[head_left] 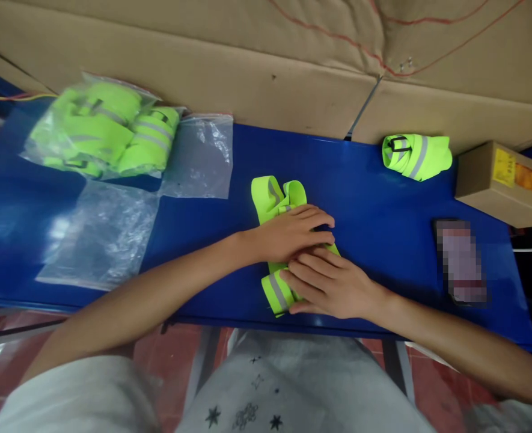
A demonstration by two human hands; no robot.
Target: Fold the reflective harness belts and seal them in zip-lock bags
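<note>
A fluorescent yellow-green reflective strap (268, 201) with grey stripes lies partly folded on the blue table in front of me. Its loose loops stick up at the far end, and a flat, striped end (277, 293) points toward me. My left hand (295, 231) lies across the middle of the strap, fingers bent over it. Just below and touching it, my right hand (326, 282) is closed over the nearer part, with its fingers curled toward the left. The strap between the two palms is hidden.
Clear plastic bags (107, 231) lie at the left, beside bagged yellow-green rolls (98, 129). Another rolled strap (416, 156) sits at the back right, near a small cardboard box (502, 186). A phone (461, 261) lies at the right. Large cardboard (266, 90) borders the table's back edge.
</note>
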